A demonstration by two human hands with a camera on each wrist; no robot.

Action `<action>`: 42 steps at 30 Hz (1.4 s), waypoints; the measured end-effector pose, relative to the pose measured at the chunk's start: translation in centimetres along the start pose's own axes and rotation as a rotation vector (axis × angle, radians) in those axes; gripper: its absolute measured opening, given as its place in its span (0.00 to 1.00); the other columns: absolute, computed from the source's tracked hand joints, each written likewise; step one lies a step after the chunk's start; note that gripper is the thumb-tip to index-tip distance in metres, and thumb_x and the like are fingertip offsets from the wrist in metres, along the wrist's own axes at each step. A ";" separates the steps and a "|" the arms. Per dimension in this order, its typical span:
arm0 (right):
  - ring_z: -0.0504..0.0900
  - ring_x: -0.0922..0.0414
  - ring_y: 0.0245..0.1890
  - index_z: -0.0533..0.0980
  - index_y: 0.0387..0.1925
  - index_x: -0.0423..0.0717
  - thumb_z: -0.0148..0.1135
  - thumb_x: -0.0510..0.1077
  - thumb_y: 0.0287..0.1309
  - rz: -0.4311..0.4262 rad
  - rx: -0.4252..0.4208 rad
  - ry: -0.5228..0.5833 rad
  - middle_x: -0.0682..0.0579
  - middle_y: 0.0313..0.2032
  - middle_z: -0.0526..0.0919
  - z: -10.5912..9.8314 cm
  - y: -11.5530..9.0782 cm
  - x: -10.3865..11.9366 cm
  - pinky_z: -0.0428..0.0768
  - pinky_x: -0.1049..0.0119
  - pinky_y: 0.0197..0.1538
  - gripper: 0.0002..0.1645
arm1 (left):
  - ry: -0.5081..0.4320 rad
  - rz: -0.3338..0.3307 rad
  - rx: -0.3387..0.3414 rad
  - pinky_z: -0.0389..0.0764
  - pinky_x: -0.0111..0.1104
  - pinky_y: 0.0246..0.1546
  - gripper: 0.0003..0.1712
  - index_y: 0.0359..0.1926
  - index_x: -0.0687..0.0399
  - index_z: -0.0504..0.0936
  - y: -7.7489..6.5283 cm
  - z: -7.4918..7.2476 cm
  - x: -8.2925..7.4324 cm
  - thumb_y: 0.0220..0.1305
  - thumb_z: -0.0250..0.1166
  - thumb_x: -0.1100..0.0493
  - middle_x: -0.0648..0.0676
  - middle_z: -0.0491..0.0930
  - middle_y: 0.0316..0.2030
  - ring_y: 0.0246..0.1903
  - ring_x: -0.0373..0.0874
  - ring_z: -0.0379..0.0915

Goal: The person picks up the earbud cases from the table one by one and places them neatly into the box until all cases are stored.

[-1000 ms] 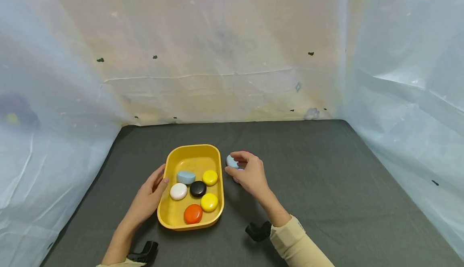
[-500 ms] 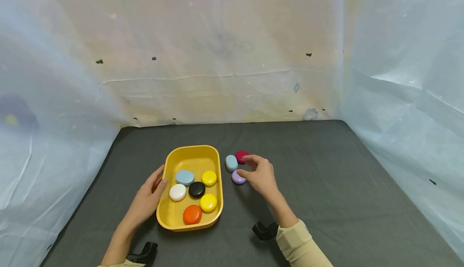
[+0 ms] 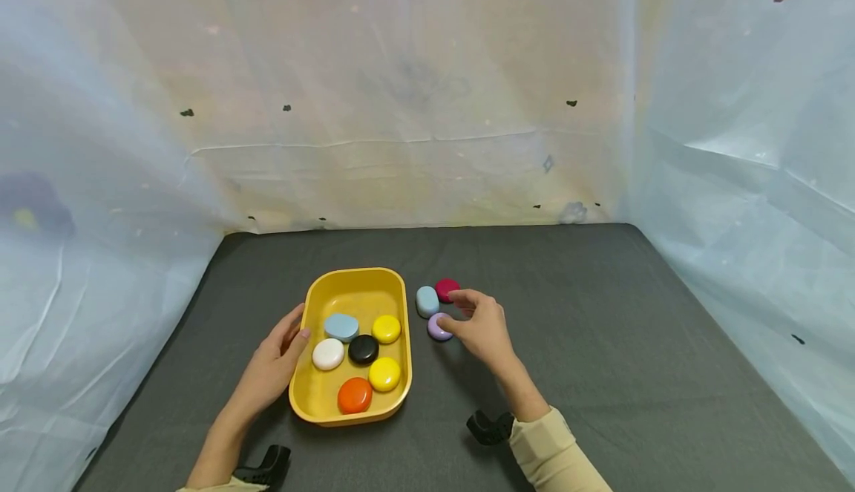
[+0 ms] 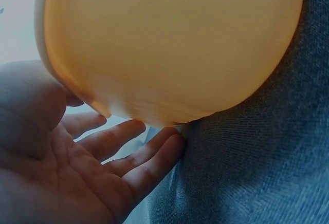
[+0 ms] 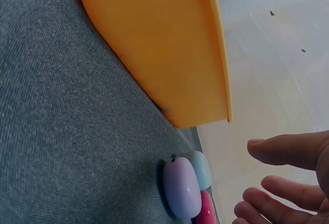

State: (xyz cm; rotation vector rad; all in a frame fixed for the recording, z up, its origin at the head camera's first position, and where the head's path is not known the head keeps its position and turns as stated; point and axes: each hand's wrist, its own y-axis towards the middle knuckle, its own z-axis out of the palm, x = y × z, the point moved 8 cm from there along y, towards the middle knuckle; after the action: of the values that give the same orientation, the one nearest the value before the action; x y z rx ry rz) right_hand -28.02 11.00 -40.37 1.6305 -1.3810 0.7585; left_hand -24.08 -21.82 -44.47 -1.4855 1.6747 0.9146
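My left hand [image 3: 270, 366] rests against the left side of a yellow tray [image 3: 361, 292], fingers fairly straight along its wall in the left wrist view. Just right of the tray lie three glossy, pebble-like pieces: a light blue one [image 3: 427, 301], a dark red one [image 3: 446, 289] and a lilac one [image 3: 437, 326]. Over the lilac and red pieces hovers my right hand [image 3: 484, 332], thumb and fingers apart. The right wrist view shows a gap between that hand and the lilac piece [image 5: 182, 188], with nothing held.
Inside the tray sit several similar pieces: blue [image 3: 341, 326], white [image 3: 328, 355], black [image 3: 364, 349], orange [image 3: 355, 395] and two yellow, one nearer the front [image 3: 384, 375]. A dark grey cloth [image 3: 601, 343] covers the table. Pale plastic sheeting [image 3: 427, 106] walls the back and sides.
My right hand has drawn back slightly to the right, uncovering the lilac and red pieces. The left hand and the tray have stayed put.
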 end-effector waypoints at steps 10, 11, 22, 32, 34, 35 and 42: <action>0.80 0.46 0.51 0.81 0.51 0.39 0.77 0.39 0.49 0.015 -0.006 -0.005 0.47 0.48 0.84 0.0 0.5 -0.8 0.77 0.50 0.56 0.26 | 0.006 -0.006 -0.006 0.62 0.56 0.63 0.36 0.78 0.53 0.47 0.0 0.0 0.0 0.78 0.48 0.47 0.66 0.56 0.71 0.68 0.61 0.55; 0.80 0.46 0.51 0.81 0.51 0.39 0.77 0.40 0.48 0.017 -0.004 -0.006 0.47 0.48 0.84 0.0 0.5 -0.9 0.77 0.50 0.56 0.26 | 0.007 -0.008 -0.007 0.62 0.56 0.63 0.36 0.78 0.53 0.47 0.0 0.0 0.0 0.78 0.48 0.47 0.67 0.56 0.71 0.68 0.62 0.55; 0.80 0.47 0.49 0.81 0.52 0.40 0.79 0.40 0.46 0.037 0.033 -0.024 0.47 0.48 0.84 0.7 0.4 -1.3 0.78 0.52 0.54 0.28 | 0.009 -0.018 -0.007 0.61 0.56 0.63 0.36 0.78 0.53 0.47 0.0 0.0 -0.1 0.78 0.48 0.47 0.67 0.57 0.71 0.68 0.61 0.56; 0.80 0.47 0.49 0.81 0.51 0.40 0.79 0.39 0.46 0.034 0.041 -0.007 0.46 0.48 0.84 1.0 0.4 -1.4 0.78 0.52 0.53 0.28 | 0.003 -0.016 -0.006 0.61 0.56 0.63 0.36 0.78 0.53 0.47 0.0 0.0 0.1 0.78 0.48 0.47 0.67 0.56 0.71 0.68 0.61 0.55; 0.81 0.47 0.49 0.81 0.52 0.40 0.79 0.39 0.46 0.030 0.040 -0.027 0.46 0.48 0.84 1.0 0.4 -1.4 0.78 0.52 0.53 0.28 | 0.002 -0.009 -0.005 0.61 0.56 0.63 0.36 0.78 0.53 0.47 0.0 0.0 0.1 0.78 0.48 0.47 0.67 0.56 0.71 0.68 0.61 0.55; 0.80 0.47 0.49 0.81 0.51 0.40 0.79 0.40 0.46 0.032 0.041 -0.040 0.46 0.48 0.84 1.0 0.4 -1.5 0.78 0.52 0.53 0.28 | 0.001 -0.005 -0.005 0.62 0.56 0.63 0.36 0.78 0.53 0.47 0.0 0.0 0.1 0.78 0.48 0.47 0.66 0.56 0.71 0.68 0.61 0.56; 0.80 0.47 0.48 0.81 0.51 0.41 0.79 0.41 0.46 0.053 0.064 -0.068 0.47 0.47 0.84 1.2 0.5 -1.8 0.78 0.52 0.53 0.29 | 0.011 -0.002 -0.006 0.61 0.56 0.63 0.36 0.78 0.53 0.47 0.0 0.0 0.0 0.78 0.48 0.47 0.67 0.57 0.71 0.68 0.61 0.55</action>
State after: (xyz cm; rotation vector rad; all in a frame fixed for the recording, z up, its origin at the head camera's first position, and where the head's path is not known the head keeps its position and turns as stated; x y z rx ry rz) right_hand -28.93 10.75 -42.40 1.6885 -1.4664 0.7917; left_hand -24.05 -21.81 -44.48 -1.4983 1.6794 0.9122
